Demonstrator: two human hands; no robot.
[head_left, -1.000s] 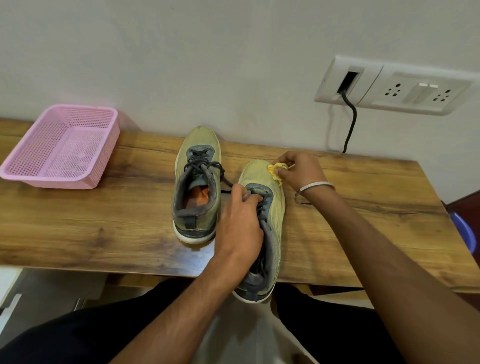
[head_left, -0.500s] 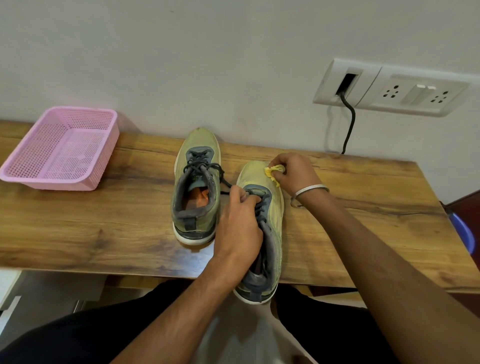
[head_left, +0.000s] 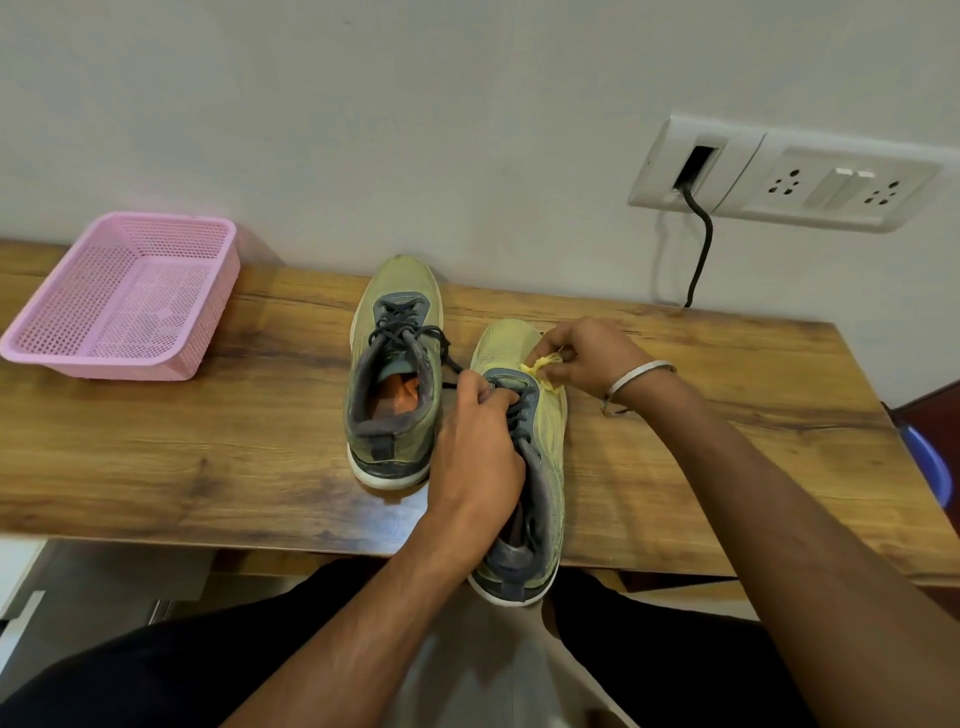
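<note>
Wooden plank surface (head_left: 208, 457) carries two olive-green mesh sneakers; left hand (head_left: 475, 452) grips the nearer sneaker (head_left: 548, 447), right hand (head_left: 584, 358) pinches a yellow cloth scrap (head_left: 537, 366) against it.

Pink basket (head_left: 130, 312) on wooden table (head_left: 182, 457)

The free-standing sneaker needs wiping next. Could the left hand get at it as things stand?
Probably yes. The free-standing sneaker sits just beside the left hand, with nothing between them. That hand grips the other sneaker at its laces, though, so it must let go first.
</note>
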